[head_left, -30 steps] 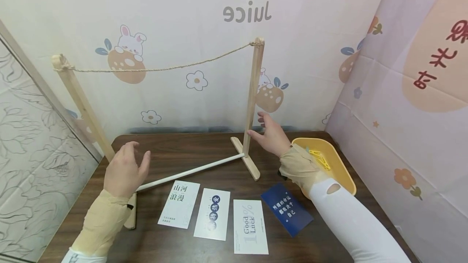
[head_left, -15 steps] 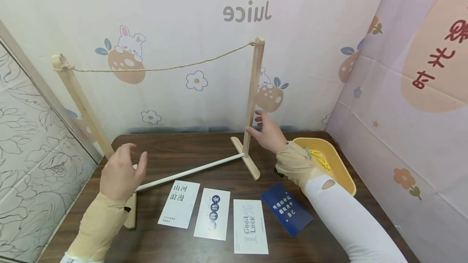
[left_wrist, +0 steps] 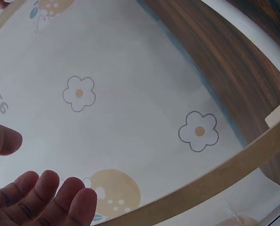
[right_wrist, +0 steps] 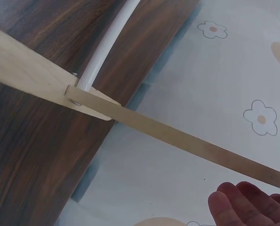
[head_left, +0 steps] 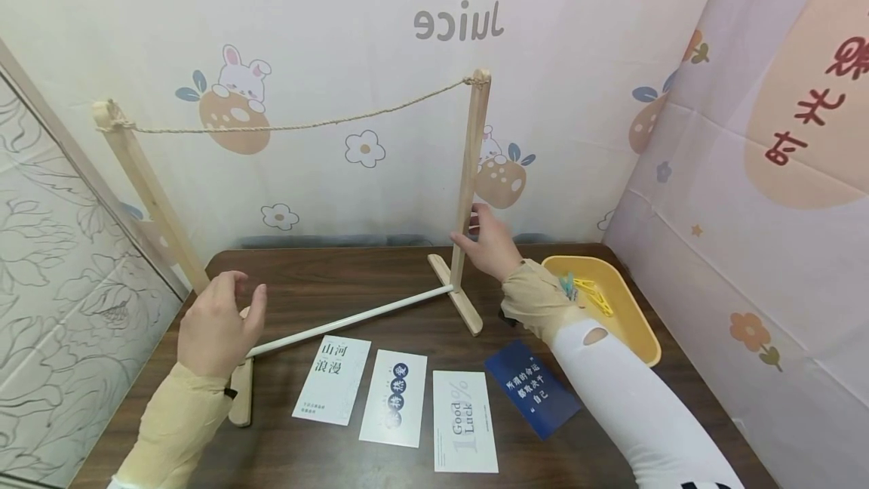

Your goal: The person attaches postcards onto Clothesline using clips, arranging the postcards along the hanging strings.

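Note:
A wooden stand has a left post (head_left: pixel 152 195) and a right post (head_left: pixel 471 187), a twine line (head_left: pixel 299 127) sagging between their tops and a white rod (head_left: pixel 353 319) joining their feet. My left hand (head_left: pixel 220 323) hovers in front of the left post's lower part, thumb apart from loosely bent fingers, holding nothing. In the left wrist view, its fingers (left_wrist: pixel 45 200) lie alongside the post. My right hand (head_left: pixel 490 244) is beside the right post, its thumb overlapping it in the head view. The right wrist view shows bent fingers (right_wrist: pixel 246 202) with a gap to that post.
Several cards lie in a row in front: a white card (head_left: pixel 333 391), a second white card (head_left: pixel 410 413), a Good Luck card (head_left: pixel 468 451) and a blue card (head_left: pixel 523 406). A yellow tray (head_left: pixel 634 323) with clips (head_left: pixel 594 296) stands right on the brown table (head_left: pixel 305 459).
My right hand has moved slightly left, closer to the right post. My left hand has shifted a little left toward the left post. Cards and tray have stayed put.

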Motion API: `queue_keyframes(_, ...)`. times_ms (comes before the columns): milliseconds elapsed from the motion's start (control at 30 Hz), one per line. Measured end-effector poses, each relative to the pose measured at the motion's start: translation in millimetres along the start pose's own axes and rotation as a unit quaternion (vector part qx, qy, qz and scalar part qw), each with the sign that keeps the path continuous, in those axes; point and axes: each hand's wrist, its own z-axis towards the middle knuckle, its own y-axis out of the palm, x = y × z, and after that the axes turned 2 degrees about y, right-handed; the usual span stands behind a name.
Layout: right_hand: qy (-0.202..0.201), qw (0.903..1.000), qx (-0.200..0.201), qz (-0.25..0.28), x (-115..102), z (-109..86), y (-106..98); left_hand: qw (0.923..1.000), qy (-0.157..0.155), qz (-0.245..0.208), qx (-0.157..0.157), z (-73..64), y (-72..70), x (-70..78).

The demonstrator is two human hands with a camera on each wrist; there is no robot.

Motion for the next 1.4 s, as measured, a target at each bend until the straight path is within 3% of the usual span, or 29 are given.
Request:
queue_keyframes(433,-0.002,1.0000,-0.004,-0.008,4.4,11.2,8.3,0.9994,0.020,0.020,0.018,-0.9,-1.4,-8.8)
queue_keyframes(733,-0.019,0.9998,0.003,-0.011,6.7,13.9,10.9,0.9992,0.007,0.035,0.021,-4.0,-7.6,-13.0)
queue_keyframes(1167,-0.025,0.9995,0.006,-0.020,9.3,15.5,10.7,0.9961,-0.009,0.022,0.085,-3.8,-13.8,-21.0)
queue_keyframes(1400,-0.029,0.9992,0.009,-0.027,9.2,15.6,11.9,0.9949,-0.028,0.028,0.093,-4.0,-17.6,-25.1)
